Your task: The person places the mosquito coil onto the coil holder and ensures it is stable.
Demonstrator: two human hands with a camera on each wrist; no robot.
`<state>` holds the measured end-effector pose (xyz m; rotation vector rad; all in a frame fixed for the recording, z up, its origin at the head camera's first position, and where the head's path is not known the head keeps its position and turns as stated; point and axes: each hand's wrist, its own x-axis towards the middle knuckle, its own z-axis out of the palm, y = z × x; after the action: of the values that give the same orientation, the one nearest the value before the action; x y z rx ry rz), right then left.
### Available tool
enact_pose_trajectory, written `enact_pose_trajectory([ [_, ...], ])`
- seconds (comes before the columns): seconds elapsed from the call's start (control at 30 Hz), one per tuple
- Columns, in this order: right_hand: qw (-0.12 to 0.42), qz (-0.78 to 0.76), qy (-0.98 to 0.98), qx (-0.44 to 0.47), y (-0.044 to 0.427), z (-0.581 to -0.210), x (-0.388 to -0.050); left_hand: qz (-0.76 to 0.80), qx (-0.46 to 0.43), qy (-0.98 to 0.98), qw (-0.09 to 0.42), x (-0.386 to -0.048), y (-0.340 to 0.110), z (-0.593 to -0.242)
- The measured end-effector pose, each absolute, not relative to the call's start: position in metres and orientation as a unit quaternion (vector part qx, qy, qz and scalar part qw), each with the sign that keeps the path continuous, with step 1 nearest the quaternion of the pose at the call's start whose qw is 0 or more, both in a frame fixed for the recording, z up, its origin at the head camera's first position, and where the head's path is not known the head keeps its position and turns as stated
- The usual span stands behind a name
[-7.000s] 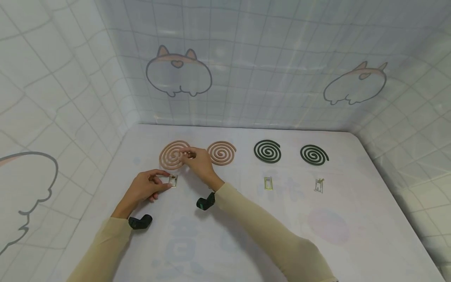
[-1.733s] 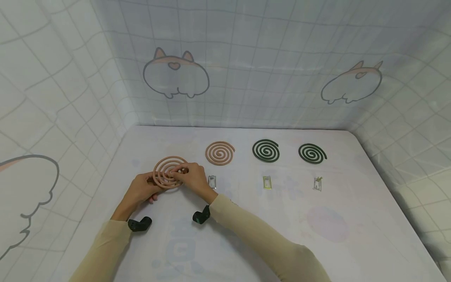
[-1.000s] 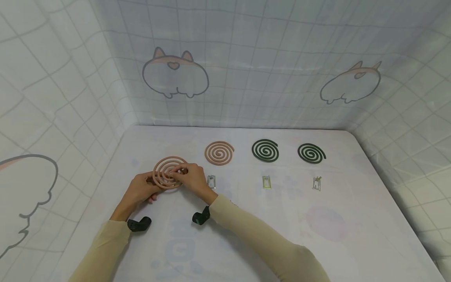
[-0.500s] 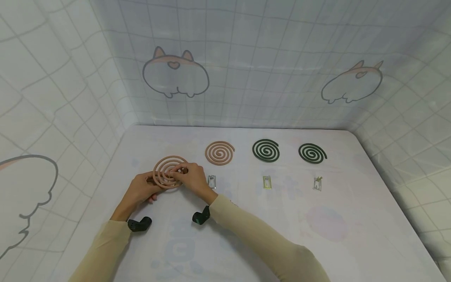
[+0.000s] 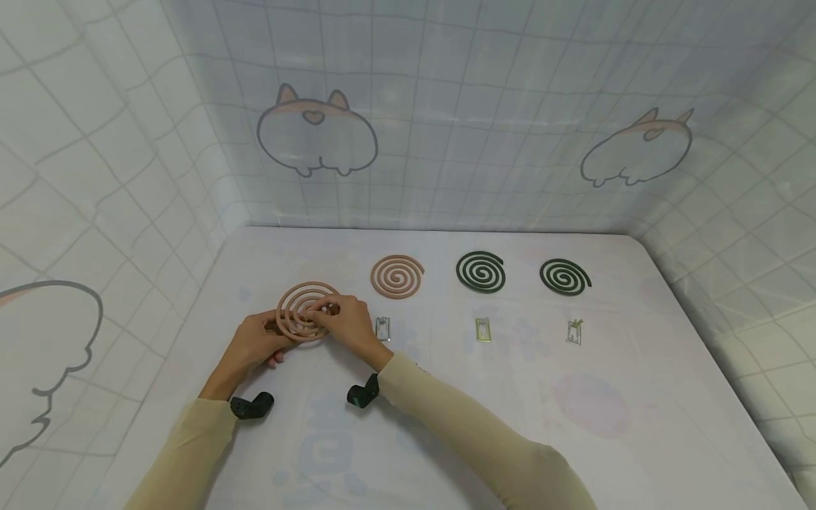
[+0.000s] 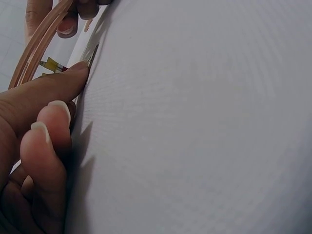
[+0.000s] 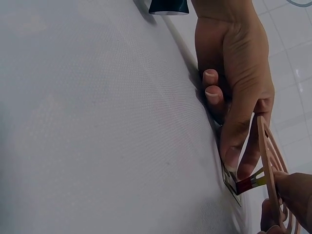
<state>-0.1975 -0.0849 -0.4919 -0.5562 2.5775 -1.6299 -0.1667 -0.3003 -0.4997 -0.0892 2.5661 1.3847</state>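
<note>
A brown mosquito coil (image 5: 295, 309) is raised over the table on the left, its center pinched by my right hand (image 5: 347, 322). Beneath it, my left hand (image 5: 251, 343) grips the end of a small metal coil stand (image 7: 227, 181), which lies flat on the table. From the stand a prong (image 7: 246, 184), red and yellow, sticks up toward the coil. Right-hand fingertips (image 7: 292, 190) show around the coil's inner turns in the right wrist view. Whether the prong's tip touches the coil's center, I cannot tell. The coil hides most of the stand in the head view.
Another brown coil (image 5: 397, 277) and two dark green coils (image 5: 481, 273) lie flat in a row at the back. In front of them sit a silver stand (image 5: 382, 329), a yellowish stand (image 5: 483, 330) and a stand with a raised prong (image 5: 574, 332).
Since the earliest frame, the right hand has lifted the leftmost brown coil and brought it forward over the left hand's stand. Over the last second both hands have stayed almost still.
</note>
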Motion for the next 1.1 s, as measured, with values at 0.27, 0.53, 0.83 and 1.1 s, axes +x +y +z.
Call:
enact_pose_trajectory([
  [0.27, 0.026, -0.528, 0.83, -0.176, -0.0856, -0.4895, -0.1977, 0.466, -0.03, 0.877, 0.116, -0.1669, -0.2999, -0.4978],
  [0.53, 0.034, -0.527, 0.831, -0.175, -0.086, -0.4894, -0.1994, 0.457, -0.029, 0.881, 0.117, -0.1667, -0.3, -0.4959],
  [0.83, 0.039, -0.53, 0.832, -0.161, -0.0855, -0.4847, -0.1989, 0.473, -0.028, 0.873, 0.117, -0.1671, -0.2992, -0.4969],
  [1.1, 0.044, -0.53, 0.83, -0.167, -0.0855, -0.4863, -0.1978, 0.482, -0.028, 0.869, 0.113, -0.1657, -0.2996, -0.4972],
])
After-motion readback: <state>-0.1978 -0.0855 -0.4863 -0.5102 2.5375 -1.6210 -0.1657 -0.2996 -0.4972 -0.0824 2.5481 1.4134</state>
